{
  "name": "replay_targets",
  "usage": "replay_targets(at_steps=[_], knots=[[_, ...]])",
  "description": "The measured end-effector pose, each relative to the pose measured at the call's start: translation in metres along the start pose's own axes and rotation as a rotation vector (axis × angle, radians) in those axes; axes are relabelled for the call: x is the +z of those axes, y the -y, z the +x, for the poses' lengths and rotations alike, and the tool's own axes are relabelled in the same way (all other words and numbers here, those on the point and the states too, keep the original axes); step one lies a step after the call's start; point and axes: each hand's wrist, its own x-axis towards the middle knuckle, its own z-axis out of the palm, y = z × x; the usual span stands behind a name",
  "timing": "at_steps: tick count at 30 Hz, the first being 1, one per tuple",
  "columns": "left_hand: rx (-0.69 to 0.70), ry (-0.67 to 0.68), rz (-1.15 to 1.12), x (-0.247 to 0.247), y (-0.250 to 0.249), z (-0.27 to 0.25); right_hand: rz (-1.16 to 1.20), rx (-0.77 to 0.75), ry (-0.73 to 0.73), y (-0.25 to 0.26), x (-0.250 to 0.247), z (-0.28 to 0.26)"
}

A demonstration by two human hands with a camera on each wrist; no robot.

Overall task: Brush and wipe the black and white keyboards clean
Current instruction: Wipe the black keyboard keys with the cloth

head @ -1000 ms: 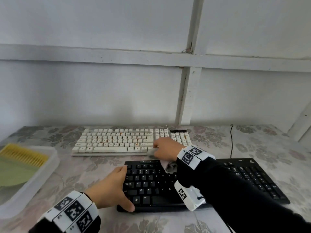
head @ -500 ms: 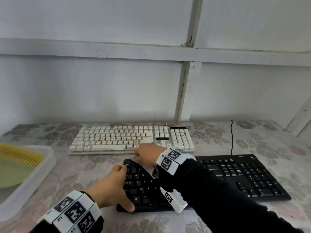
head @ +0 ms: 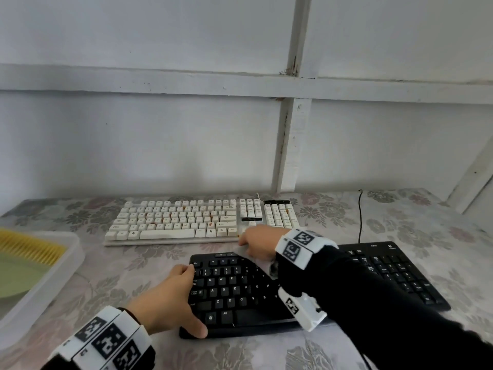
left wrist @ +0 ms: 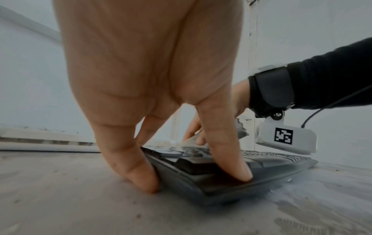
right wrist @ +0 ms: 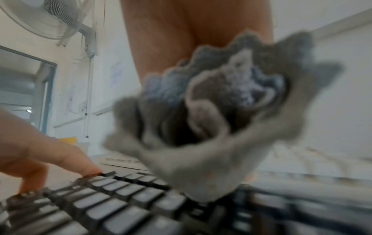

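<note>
My right hand (head: 257,243) grips the grey cloth (right wrist: 217,120) on the black keyboard (head: 240,292); left hand (head: 170,303) braces its edge, fingers straight. White keyboard (head: 186,220) looks stained, probably unwiped.

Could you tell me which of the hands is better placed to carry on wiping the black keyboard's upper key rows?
The right hand. It grips the grey cloth over the black keyboard, at its far edge. The left hand braces the keyboard's left end and holds no cloth.

Floral table (head: 400,217) bears white keyboard (head: 186,220), black keyboard (head: 240,289), tray (head: 66,263)
</note>
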Motion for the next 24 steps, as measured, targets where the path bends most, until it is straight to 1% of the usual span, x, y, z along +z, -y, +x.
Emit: replay_targets(at_steps=[4,6,13,17,20,24], knots=[[-0.002,0.005,-0.022,0.001,0.0,-0.001,0.005,0.083,0.073,-0.039,-0.011,-0.03],[0.004,0.02,-0.03,0.0,-0.001,0.0,-0.002,0.123,0.075,-0.057,-0.014,-0.039],[0.003,0.078,-0.017,-0.002,-0.002,-0.002,0.053,0.255,0.038,-0.13,-0.009,-0.079],[-0.025,0.069,0.028,-0.002,-0.002,-0.003,0.027,0.327,0.0,-0.174,-0.007,-0.099],[-0.051,0.067,0.071,-0.002,-0.003,-0.003,0.021,0.317,0.0,-0.183,-0.007,-0.107],[-0.072,0.063,0.085,0.001,-0.006,-0.006,-0.009,0.305,-0.019,-0.174,-0.012,-0.1]])
